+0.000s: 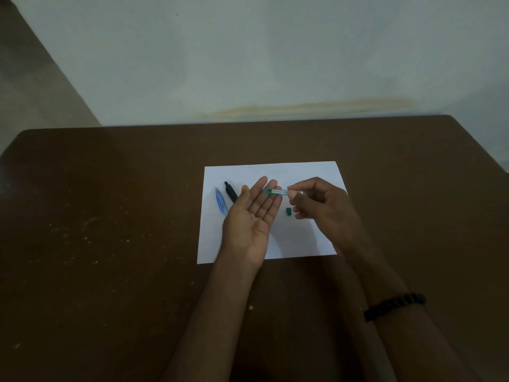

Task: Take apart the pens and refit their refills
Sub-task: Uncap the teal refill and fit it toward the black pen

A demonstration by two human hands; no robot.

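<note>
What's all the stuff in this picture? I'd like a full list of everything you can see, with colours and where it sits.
Table: one, dark brown, fills the lower frame.
Paper sheet: one, white, on the table's middle.
Blue pen: one, translucent blue, lying at the sheet's left side.
Black pen: one, black, lying just right of the blue pen, partly behind the left hand.
Green pen: one, clear with green, held above the sheet.
Small green piece: one, dark green, on the sheet below the green pen.
Wall: pale, stained, behind the table.
Bracelet: one, black, on the right wrist.
Left hand: palm up, fingers straight.
Right hand: pinches the green pen.
</note>
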